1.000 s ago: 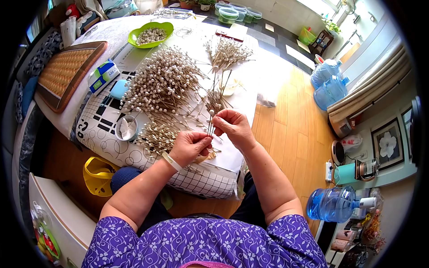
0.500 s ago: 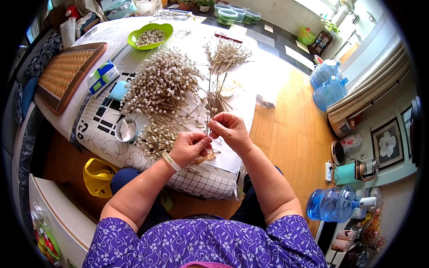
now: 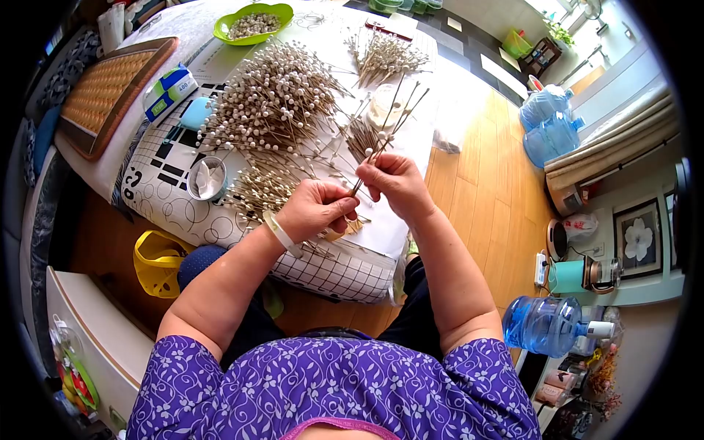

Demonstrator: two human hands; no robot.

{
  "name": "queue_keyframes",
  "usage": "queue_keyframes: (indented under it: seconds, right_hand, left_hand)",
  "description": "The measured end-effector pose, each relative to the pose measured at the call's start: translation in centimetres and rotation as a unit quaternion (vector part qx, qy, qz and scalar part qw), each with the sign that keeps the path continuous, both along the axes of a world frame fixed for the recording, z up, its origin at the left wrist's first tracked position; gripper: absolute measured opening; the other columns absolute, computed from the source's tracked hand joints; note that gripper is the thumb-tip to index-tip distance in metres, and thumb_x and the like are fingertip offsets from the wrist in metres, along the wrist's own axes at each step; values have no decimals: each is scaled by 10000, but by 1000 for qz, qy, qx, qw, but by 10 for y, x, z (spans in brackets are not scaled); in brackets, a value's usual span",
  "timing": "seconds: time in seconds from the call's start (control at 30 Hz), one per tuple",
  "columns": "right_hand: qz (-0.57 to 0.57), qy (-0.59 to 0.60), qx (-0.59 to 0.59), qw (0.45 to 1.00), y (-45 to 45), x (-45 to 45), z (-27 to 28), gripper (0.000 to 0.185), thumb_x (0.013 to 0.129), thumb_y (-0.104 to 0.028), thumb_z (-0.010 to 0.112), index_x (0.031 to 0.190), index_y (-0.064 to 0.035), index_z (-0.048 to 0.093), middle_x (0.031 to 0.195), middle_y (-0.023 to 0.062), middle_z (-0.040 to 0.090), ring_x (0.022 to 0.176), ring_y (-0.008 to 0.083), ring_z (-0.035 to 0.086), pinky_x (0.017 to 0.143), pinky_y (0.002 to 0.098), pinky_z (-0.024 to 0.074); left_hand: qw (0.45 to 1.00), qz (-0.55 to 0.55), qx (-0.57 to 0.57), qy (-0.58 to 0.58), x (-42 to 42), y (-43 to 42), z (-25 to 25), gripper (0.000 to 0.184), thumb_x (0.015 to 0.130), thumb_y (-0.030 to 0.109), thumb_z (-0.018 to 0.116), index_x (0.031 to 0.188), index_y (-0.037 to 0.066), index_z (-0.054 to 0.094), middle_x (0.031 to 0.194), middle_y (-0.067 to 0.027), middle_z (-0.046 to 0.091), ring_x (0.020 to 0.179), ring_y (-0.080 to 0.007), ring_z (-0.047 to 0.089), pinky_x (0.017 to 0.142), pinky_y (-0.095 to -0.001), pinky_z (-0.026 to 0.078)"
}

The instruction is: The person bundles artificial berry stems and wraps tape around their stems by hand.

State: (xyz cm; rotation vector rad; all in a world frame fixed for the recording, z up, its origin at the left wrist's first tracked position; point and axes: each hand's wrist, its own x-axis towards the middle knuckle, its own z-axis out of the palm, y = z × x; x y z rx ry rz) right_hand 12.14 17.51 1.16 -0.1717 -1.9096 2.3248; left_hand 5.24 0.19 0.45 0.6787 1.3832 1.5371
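Observation:
Between my two hands is a small bunch of thin dark stems (image 3: pixel 402 117), tilted up to the right, with a white bud or bead low on it. My left hand (image 3: pixel 319 210) pinches the bunch near its lower end. Higher up, my right hand (image 3: pixel 396 183) closes thumb and fingers on the same stems. Just behind them lies a bundle of brown stems (image 3: pixel 361 138). To the left spreads a large heap of white-tipped stems (image 3: pixel 271 99), with a smaller pile of cream-tipped stems (image 3: pixel 257 191) nearer my left wrist.
A round tub (image 3: pixel 207 178) with white pieces stands at the left, near a tissue pack (image 3: pixel 170 92). Farther back are a green bowl (image 3: pixel 281 12) of beads and another stem bunch (image 3: pixel 385 57). A yellow basket (image 3: pixel 158 268) sits below the table's left edge.
The held stems have tilted from nearly upright to leaning right. My right hand has shifted right and up. The view has moved, so the table sits higher in it.

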Motion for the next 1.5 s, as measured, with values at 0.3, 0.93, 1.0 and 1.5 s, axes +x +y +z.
queue_keyframes:
  seconds: [0.3, 0.93, 1.0, 1.5]
  right_hand:
    - [-11, -11, -40, 999, 7, 3, 7, 137, 789, -128, 643, 732, -12, 597, 588, -5, 524, 458, 45, 441, 403, 179, 359]
    - [-24, -31, 44, 998, -13, 0, -1, 164, 793, -147, 638, 697, -37, 564, 605, -4, 546, 481, 36, 477, 429, 175, 378]
    - [-25, -28, 37, 999, -13, -1, -1, 162, 796, -147, 635, 713, -29, 564, 608, -6, 540, 480, 39, 478, 432, 174, 382]
    - [-69, -12, -7, 997, 26, -3, 15, 191, 823, -128, 587, 969, -6, 579, 718, 44, 600, 562, 66, 544, 513, 198, 460]
  left_hand:
    - [996, -26, -88, 7, 4, -2, 8, 251, 820, 171, 606, 980, -22, 588, 776, -59, 631, 533, -55, 544, 477, -184, 456]
    - [976, 103, 49, 187, 6, 9, -11, 140, 832, 61, 558, 932, -15, 622, 744, -29, 622, 596, -35, 537, 491, -168, 436]
    - [967, 102, 46, 227, 4, 7, -10, 122, 829, 64, 567, 890, -28, 621, 700, -18, 611, 599, -43, 529, 526, -184, 437]
    - [986, 147, 50, 55, -10, -5, 3, 104, 821, 111, 597, 825, 7, 605, 665, -27, 599, 496, -19, 499, 427, -138, 403]
